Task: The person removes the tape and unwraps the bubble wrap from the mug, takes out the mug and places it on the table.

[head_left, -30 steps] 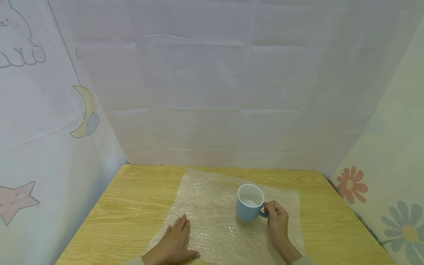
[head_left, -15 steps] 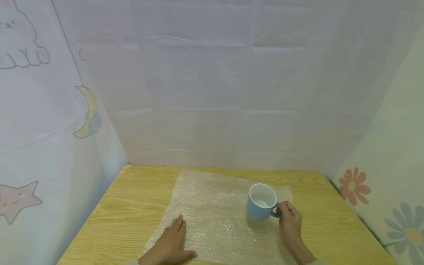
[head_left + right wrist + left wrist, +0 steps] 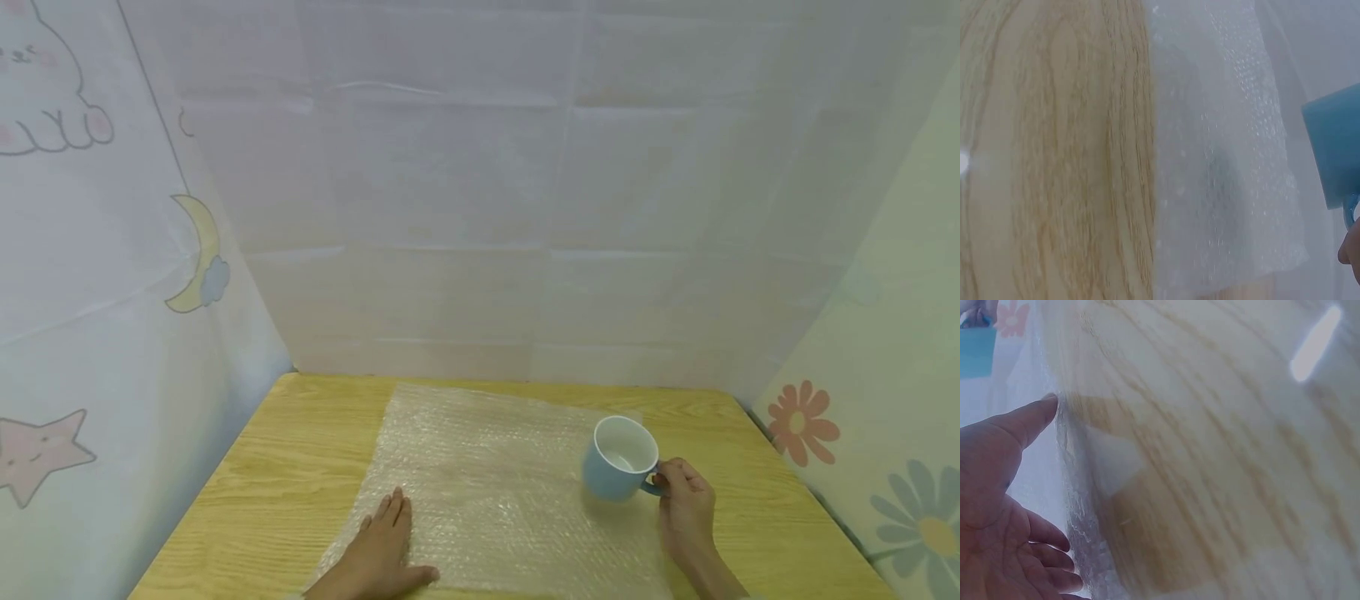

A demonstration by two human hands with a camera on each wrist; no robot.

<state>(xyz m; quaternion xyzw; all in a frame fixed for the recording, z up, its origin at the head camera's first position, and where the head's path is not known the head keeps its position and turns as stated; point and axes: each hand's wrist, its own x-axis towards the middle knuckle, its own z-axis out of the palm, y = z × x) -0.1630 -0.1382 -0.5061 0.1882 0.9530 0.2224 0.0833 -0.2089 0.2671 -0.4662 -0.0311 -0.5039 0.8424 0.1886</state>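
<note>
A light blue mug [image 3: 609, 479] with a white inside is held by my right hand [image 3: 688, 507], whose fingers pinch its handle. It is tilted slightly and hangs over the right part of a clear bubble wrap sheet [image 3: 487, 467]; in the right wrist view the mug [image 3: 1336, 147] shows clear of the sheet, a shadow beneath it. My left hand [image 3: 378, 546] lies with fingers spread on the sheet's left side. In the left wrist view, the left hand's thumb [image 3: 1032, 419] reaches along the wrap's near edge.
The bubble wrap lies flat on a wood-grain table [image 3: 285, 450]. A pale sheet [image 3: 450, 208] hangs behind the table, with printed cloths at the left [image 3: 90, 250] and right [image 3: 885, 375] sides.
My right hand has carried the mug to the right, towards the wrap's right edge. The bubble wrap has slid a little left, together with my left hand.
</note>
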